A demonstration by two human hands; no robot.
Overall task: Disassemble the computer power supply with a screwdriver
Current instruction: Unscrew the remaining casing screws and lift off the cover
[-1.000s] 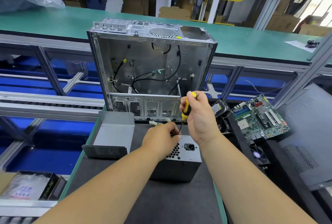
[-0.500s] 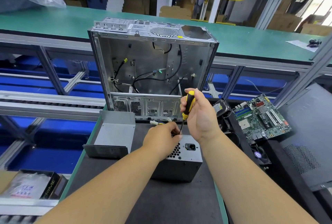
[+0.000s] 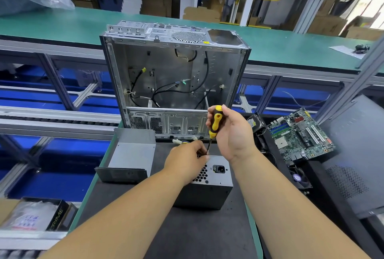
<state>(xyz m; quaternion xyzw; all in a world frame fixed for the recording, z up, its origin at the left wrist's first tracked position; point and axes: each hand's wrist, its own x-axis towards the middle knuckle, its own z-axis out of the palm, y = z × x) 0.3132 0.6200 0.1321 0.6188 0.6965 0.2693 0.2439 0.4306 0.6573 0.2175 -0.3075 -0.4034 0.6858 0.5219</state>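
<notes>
A grey metal power supply [image 3: 212, 188] stands on the dark mat, its socket face turned up. My right hand [image 3: 232, 134] grips the yellow-and-black screwdriver [image 3: 215, 122] upright, the tip down on the unit's top edge. My left hand [image 3: 188, 160] rests on the power supply's top and pinches the screwdriver shaft near the tip. The screw itself is hidden by my fingers. A removed grey cover [image 3: 131, 154] lies to the left of the unit.
An open, stripped computer case [image 3: 174, 75] stands upright just behind. A green motherboard [image 3: 301, 134], a hard drive [image 3: 255, 123] and a black side panel [image 3: 357, 154] lie to the right. A box with plastic bags [image 3: 35, 215] sits at lower left.
The screwdriver handle has turned slightly in my right hand, fingers shifting on it. My left hand stays at the tip. The power supply has not moved.
</notes>
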